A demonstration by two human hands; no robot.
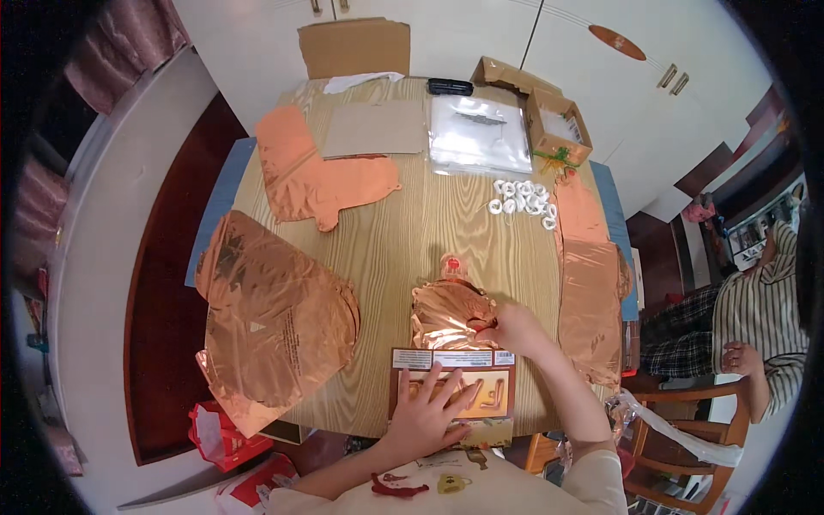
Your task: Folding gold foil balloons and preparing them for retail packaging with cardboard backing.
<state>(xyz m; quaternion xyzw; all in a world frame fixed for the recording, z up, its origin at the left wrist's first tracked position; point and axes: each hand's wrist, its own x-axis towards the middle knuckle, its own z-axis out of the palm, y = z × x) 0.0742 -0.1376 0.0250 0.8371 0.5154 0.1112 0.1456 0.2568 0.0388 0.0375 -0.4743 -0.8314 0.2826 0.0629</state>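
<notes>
At the table's near edge, my left hand (427,412) lies with spread fingers on a printed cardboard sleeve (496,386) that has copper-coloured balloon letters pictured on it. Just beyond the sleeve sits a folded, flat copper foil balloon (446,309), its far tip marked with a small red spot. My right hand (513,332) has its fingers closed on the right near edge of this balloon, by the sleeve's upper edge. The fingertips are partly hidden against the shiny foil.
Flat copper foil balloons lie at the left (275,326), far left (296,172) and right (590,300). Behind are white ribbon rolls (524,199), clear plastic bags (481,142), a cardboard sheet (375,129) and an open box (560,129). A person (755,318) stands by a wooden chair (687,438).
</notes>
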